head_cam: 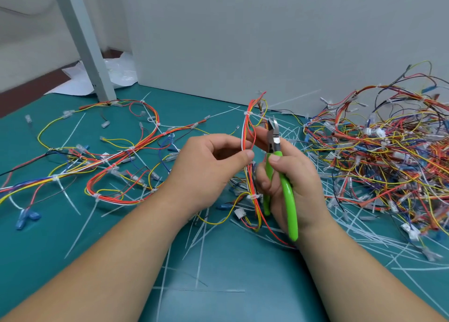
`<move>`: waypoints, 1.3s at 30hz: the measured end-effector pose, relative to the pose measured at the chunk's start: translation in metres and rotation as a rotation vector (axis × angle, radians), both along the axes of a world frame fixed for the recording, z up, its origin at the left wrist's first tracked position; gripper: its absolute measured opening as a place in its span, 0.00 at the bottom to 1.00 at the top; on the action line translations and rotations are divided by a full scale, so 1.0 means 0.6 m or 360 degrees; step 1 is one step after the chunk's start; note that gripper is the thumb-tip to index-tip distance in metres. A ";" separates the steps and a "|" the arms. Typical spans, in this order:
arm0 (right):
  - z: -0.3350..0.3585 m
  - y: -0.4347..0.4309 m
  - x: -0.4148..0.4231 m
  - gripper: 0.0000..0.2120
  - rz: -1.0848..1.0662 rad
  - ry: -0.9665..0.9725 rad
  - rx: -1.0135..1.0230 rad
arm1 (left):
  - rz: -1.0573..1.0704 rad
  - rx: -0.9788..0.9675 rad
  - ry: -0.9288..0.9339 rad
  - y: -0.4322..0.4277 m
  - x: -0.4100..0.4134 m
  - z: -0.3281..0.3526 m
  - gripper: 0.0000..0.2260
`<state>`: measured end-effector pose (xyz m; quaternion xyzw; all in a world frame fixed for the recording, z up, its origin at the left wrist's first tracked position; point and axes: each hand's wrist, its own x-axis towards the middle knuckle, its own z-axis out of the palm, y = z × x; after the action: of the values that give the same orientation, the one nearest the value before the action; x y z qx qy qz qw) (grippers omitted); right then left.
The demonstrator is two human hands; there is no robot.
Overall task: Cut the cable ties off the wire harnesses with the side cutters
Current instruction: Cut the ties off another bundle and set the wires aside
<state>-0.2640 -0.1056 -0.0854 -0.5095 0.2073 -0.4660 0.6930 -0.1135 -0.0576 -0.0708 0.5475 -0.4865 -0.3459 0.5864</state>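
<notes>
A teal work mat (218,285) covers the bench, backed by a plain grey panel (243,42), with a slanted grey metal post (82,45) at the far left and crumpled white sheeting (119,74) behind it. Loose white cut tie strips (201,246) lie scattered over the mat. Still-bundled harnesses (116,156) spread out on the left, and a tangled heap of wires (388,156) sits on the right. In the middle, the left hand (206,171) pinches an upright wire harness (246,132) between thumb and forefinger, the other fingers curled loosely behind. A white cable tie (248,114) wraps the bundle above the pinch, and another tie (252,197) circles it lower down. The right hand (301,190) grips the green-handled side cutters (288,193), thumb pressed on the near handle and fingers curled round both; its forefinger reaches toward the wires. The cutter head points upward, just right of the held bundle and below the upper tie, its tips seeming slightly parted. Both bare forearms come in from the bottom edge, angled inward, hands raised above the mat.
</notes>
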 end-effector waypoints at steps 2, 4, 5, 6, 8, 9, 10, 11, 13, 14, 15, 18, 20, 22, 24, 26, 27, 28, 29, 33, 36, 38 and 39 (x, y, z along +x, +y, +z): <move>0.002 0.004 0.002 0.24 0.0008 0.0022 -0.0058 | 0.0121 0.0002 0.0066 -0.002 0.001 0.002 0.08; 0.003 0.011 0.005 0.24 0.0072 0.0043 -0.0145 | 0.0187 0.0038 0.0186 -0.004 0.006 0.004 0.15; 0.004 0.015 0.006 0.23 0.0106 0.0061 -0.0190 | 0.0197 0.0048 0.0229 -0.005 0.008 0.004 0.16; 0.004 0.018 0.008 0.23 0.0129 0.0084 -0.0227 | 0.0204 0.0056 0.0243 -0.005 0.010 0.004 0.15; 0.003 0.022 0.010 0.22 0.0140 0.0145 -0.0271 | 0.0201 0.0091 0.0262 -0.006 0.013 0.003 0.12; 0.003 0.023 0.010 0.22 0.0138 0.0172 -0.0288 | 0.0187 0.0114 0.0296 -0.005 0.013 0.003 0.10; 0.003 0.025 0.010 0.22 0.0128 0.0196 -0.0301 | 0.0171 0.0131 0.0345 -0.005 0.013 0.003 0.09; 0.003 0.025 0.011 0.22 0.0097 0.0216 -0.0311 | 0.0163 0.0141 0.0396 -0.004 0.014 0.004 0.08; 0.004 0.024 0.012 0.24 -0.0073 0.0261 -0.0355 | 0.0199 0.0138 0.0442 -0.004 0.014 0.006 0.06; 0.005 0.024 0.013 0.26 -0.0203 0.0278 -0.0399 | 0.0226 0.0130 0.0449 -0.004 0.015 0.007 0.06; 0.007 0.023 0.013 0.28 -0.0327 0.0275 -0.0449 | 0.0241 0.0121 0.0461 -0.004 0.014 0.008 0.06; 0.015 0.025 0.017 0.28 -0.0539 0.0207 -0.0542 | 0.0255 0.0092 0.0515 -0.003 0.013 0.012 0.09; 0.017 0.026 0.020 0.27 -0.0538 0.0246 -0.0593 | 0.0271 0.0066 0.0470 -0.003 0.012 0.011 0.09; 0.017 0.028 0.022 0.27 -0.0468 0.0353 -0.0638 | 0.0285 0.0037 0.0371 -0.002 0.009 0.009 0.06; 0.017 0.028 0.021 0.31 -0.0389 0.0470 -0.0696 | 0.0286 0.0027 0.0300 -0.001 0.004 0.007 0.06; 0.014 0.028 0.019 0.40 -0.0316 0.0569 -0.0694 | 0.0292 0.0045 0.0309 -0.001 -0.001 0.007 0.06; 0.012 0.029 0.018 0.42 -0.0287 0.0617 -0.0683 | 0.0292 0.0062 0.0334 -0.001 -0.002 0.008 0.07; 0.010 0.030 0.018 0.43 -0.0270 0.0657 -0.0673 | 0.0284 0.0076 0.0373 -0.001 -0.003 0.009 0.08; 0.009 0.032 0.019 0.42 -0.0266 0.0678 -0.0653 | 0.0266 0.0081 0.0425 -0.001 -0.004 0.010 0.09; 0.011 0.034 0.021 0.23 -0.0293 0.0548 -0.0458 | 0.0219 0.0022 0.0566 0.003 -0.005 0.016 0.10; 0.018 0.033 0.014 0.17 -0.0181 0.0447 -0.0300 | 0.0348 -0.0026 0.0523 0.001 -0.002 0.017 0.13; 0.019 0.033 0.012 0.19 -0.0094 0.0424 -0.0174 | 0.0424 -0.0083 0.0486 0.000 0.001 0.016 0.14; 0.019 0.033 0.012 0.21 -0.0060 0.0425 -0.0126 | 0.0452 -0.0116 0.0466 0.000 0.002 0.015 0.14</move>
<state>-0.2567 -0.0860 -0.0742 -0.5900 0.2887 -0.4147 0.6297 -0.1126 -0.0578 -0.0618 0.5331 -0.3262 -0.3178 0.7130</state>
